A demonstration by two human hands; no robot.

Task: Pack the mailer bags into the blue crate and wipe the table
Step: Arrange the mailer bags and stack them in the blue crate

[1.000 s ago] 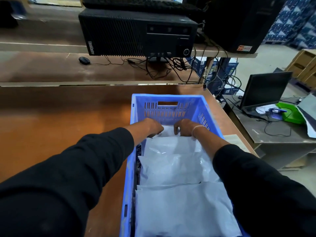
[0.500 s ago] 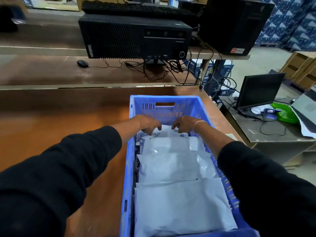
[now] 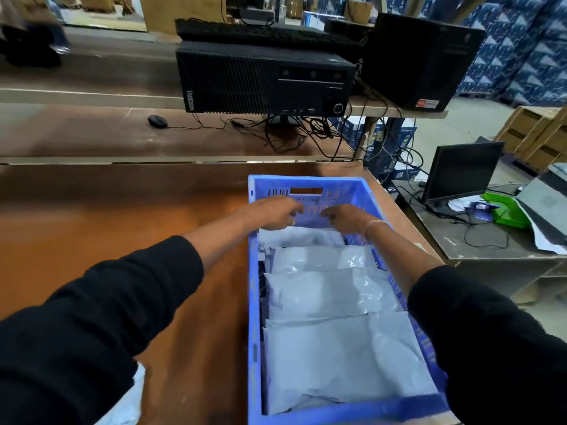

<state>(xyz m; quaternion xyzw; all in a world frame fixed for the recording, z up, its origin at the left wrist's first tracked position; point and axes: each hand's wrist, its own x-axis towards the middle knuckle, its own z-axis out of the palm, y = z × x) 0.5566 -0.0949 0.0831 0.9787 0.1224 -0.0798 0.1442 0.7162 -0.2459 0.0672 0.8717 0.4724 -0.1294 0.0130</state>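
**Head view: hands lift off the far mailer, packing looks close to done**

Head camera is my only view, so I read everything from it. Half a second ago both hands were pressed down on the farthest bag; now my left hand (image 3: 270,211) and right hand (image 3: 346,217) sit higher, over the far end of the rectangular blue plastic crate (image 3: 254,302), in front of its slotted end wall. The left fingers curl loosely with the thumb tucked under, and I see nothing pinched in them. The right fingers bend downward toward the farthest white bag (image 3: 302,237); whether their tips touch it I cannot tell. I judge the tucking of that last bag to be finished and the hands to be withdrawing.

Inside the crate, the grey-white plastic mailer bags (image 3: 331,302) lie in an overlapping row from the near wall to the far one, filling the floor almost side to side; a dark gap shows along the left wall. The bags sit below the rim.

The crate stands on the brown wooden table (image 3: 122,225), near its right edge. A pale scrap of something shows at the table's near edge by my left sleeve; I cannot tell what it is. No cloth is in view, so wiping has not begun.
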